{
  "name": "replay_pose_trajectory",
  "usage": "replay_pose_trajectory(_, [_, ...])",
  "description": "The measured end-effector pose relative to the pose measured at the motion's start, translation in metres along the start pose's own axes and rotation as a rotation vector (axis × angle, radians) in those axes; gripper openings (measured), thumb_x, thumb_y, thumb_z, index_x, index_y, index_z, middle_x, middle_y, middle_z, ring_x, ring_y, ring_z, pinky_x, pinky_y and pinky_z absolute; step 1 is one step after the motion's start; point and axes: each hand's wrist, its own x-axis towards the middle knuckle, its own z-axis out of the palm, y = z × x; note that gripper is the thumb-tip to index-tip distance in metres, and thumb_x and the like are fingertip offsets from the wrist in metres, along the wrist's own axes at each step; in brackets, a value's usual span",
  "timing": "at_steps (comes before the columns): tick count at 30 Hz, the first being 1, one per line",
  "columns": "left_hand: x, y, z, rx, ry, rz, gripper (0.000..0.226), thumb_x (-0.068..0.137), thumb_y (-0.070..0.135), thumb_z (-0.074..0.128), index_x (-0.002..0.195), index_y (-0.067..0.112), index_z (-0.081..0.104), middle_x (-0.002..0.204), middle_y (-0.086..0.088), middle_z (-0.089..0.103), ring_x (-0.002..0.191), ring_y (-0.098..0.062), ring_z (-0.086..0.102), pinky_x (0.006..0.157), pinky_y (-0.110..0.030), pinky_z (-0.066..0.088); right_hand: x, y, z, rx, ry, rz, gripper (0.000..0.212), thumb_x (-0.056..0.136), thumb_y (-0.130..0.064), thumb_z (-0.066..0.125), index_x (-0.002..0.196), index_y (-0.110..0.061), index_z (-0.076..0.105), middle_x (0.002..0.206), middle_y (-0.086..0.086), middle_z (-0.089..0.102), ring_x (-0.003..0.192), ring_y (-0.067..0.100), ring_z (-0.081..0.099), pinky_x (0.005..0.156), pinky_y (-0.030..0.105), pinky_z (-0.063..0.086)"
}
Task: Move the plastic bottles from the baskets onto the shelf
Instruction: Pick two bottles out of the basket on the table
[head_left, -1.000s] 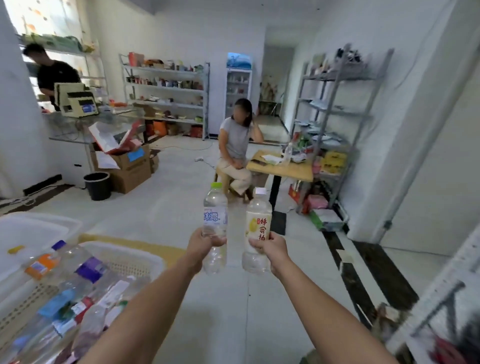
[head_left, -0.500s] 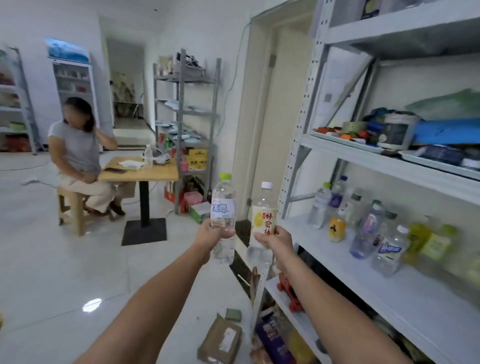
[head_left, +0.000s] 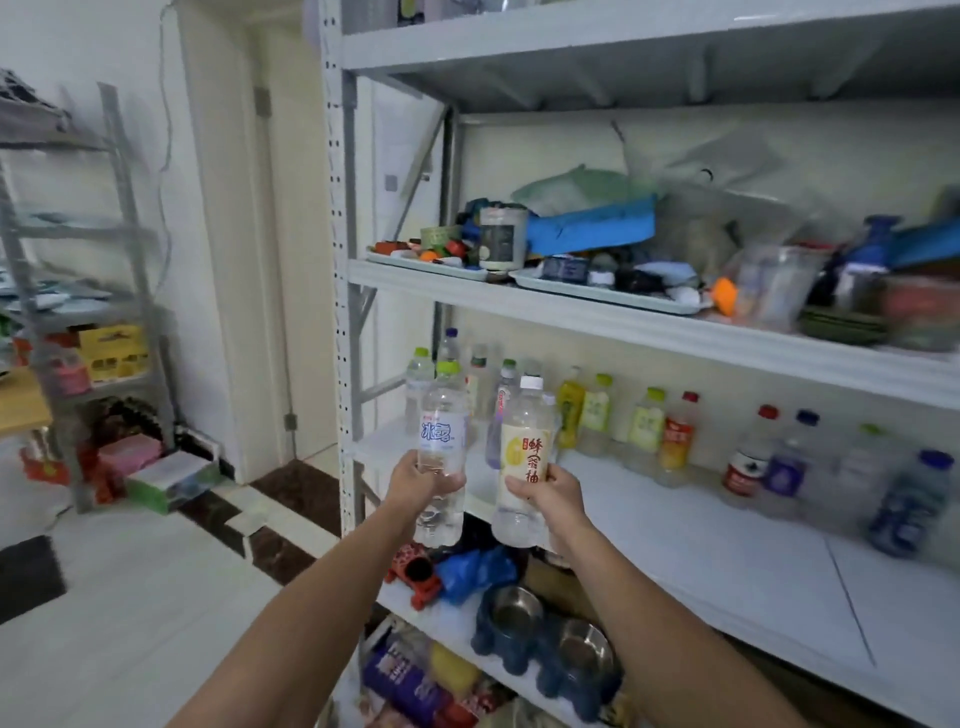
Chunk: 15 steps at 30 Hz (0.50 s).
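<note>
head view: two hands, each grip wrapped round one bottle (upright): left hand (head_left: 422, 480) green-capped bottle (head_left: 442, 447), right hand (head_left: 551, 491) white-capped bottle (head_left: 523, 462).

Layout, facing shelf (head_left: 727, 561)
Two held bottles side by side before it; bottle row (head_left: 644, 431) stands at its back; trays (head_left: 597, 293) one level up.

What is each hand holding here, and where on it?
The left hand grips a green-capped clear bottle around its middle, below the label. The right hand grips a white-capped yellow-label bottle around its lower middle.
</note>
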Motion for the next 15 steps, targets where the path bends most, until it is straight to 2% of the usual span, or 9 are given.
replay_pose_trajectory(1, [0.002, 0.0, 0.008, -0.008, -0.022, -0.001, 0.044, 0.071, 0.0, 0.079, 0.11, 0.002, 0.059, 0.101, -0.016, 0.07, 0.086, -0.029, 0.066, 0.07, -0.034, 0.052, 0.0, 0.0, -0.008, 0.002, 0.026, 0.004, 0.035, 0.077, 0.004, 0.074, 0.109, -0.001, 0.062, 0.105, 0.011, 0.069, 0.085, 0.017, 0.066, 0.065, 0.02, 0.05])
replay_pose_trajectory(3, [0.011, 0.0, 0.024, -0.019, -0.095, 0.002, 0.045, 0.071, -0.004, 0.077, 0.113, -0.002, 0.059, 0.103, -0.019, 0.07, 0.089, -0.031, 0.065, 0.076, -0.037, 0.053, 0.001, 0.0, -0.02, 0.013, 0.091, 0.008, 0.035, 0.077, 0.004, 0.074, 0.109, -0.002, 0.062, 0.104, 0.01, 0.069, 0.083, 0.015, 0.065, 0.066, 0.021, 0.051])
replay_pose_trajectory(5, [0.017, -0.001, 0.033, -0.012, -0.143, 0.007, 0.046, 0.072, -0.006, 0.076, 0.114, -0.005, 0.058, 0.108, -0.021, 0.069, 0.098, -0.035, 0.065, 0.084, -0.04, 0.053, 0.001, 0.001, -0.029, 0.013, 0.138, 0.024, 0.037, 0.077, 0.003, 0.075, 0.111, -0.001, 0.062, 0.104, 0.01, 0.069, 0.088, 0.019, 0.066, 0.074, 0.026, 0.053])
replay_pose_trajectory(7, [0.026, 0.001, 0.043, -0.022, -0.187, 0.008, 0.046, 0.072, -0.007, 0.075, 0.115, -0.004, 0.057, 0.109, -0.02, 0.068, 0.099, -0.034, 0.065, 0.083, -0.038, 0.053, 0.002, 0.002, -0.037, 0.019, 0.196, 0.028, 0.039, 0.076, 0.003, 0.075, 0.113, 0.0, 0.062, 0.107, 0.012, 0.069, 0.093, 0.023, 0.066, 0.079, 0.03, 0.053])
replay_pose_trajectory(10, [0.039, -0.001, 0.054, -0.029, -0.243, 0.007, 0.048, 0.072, -0.004, 0.077, 0.115, 0.0, 0.057, 0.108, -0.014, 0.068, 0.102, -0.031, 0.064, 0.089, -0.042, 0.052, 0.004, 0.003, -0.045, 0.029, 0.266, 0.028, 0.038, 0.076, 0.002, 0.076, 0.111, -0.002, 0.062, 0.106, 0.01, 0.07, 0.09, 0.02, 0.066, 0.072, 0.025, 0.052])
replay_pose_trajectory(13, [0.052, -0.004, 0.06, -0.056, -0.272, -0.004, 0.042, 0.071, -0.003, 0.079, 0.103, 0.012, 0.058, 0.1, -0.004, 0.067, 0.095, -0.022, 0.063, 0.079, -0.032, 0.049, 0.005, 0.006, -0.049, 0.039, 0.326, 0.032, 0.033, 0.076, 0.002, 0.076, 0.105, -0.005, 0.062, 0.102, 0.008, 0.069, 0.086, 0.016, 0.066, 0.067, 0.023, 0.05])
replay_pose_trajectory(15, [0.059, -0.008, 0.065, -0.059, -0.308, -0.002, 0.041, 0.07, -0.004, 0.079, 0.096, 0.02, 0.057, 0.098, 0.001, 0.067, 0.093, -0.017, 0.063, 0.079, -0.028, 0.047, 0.007, 0.01, -0.052, 0.035, 0.357, 0.036, 0.032, 0.076, 0.001, 0.076, 0.104, -0.006, 0.061, 0.102, 0.008, 0.069, 0.085, 0.015, 0.065, 0.064, 0.021, 0.048])
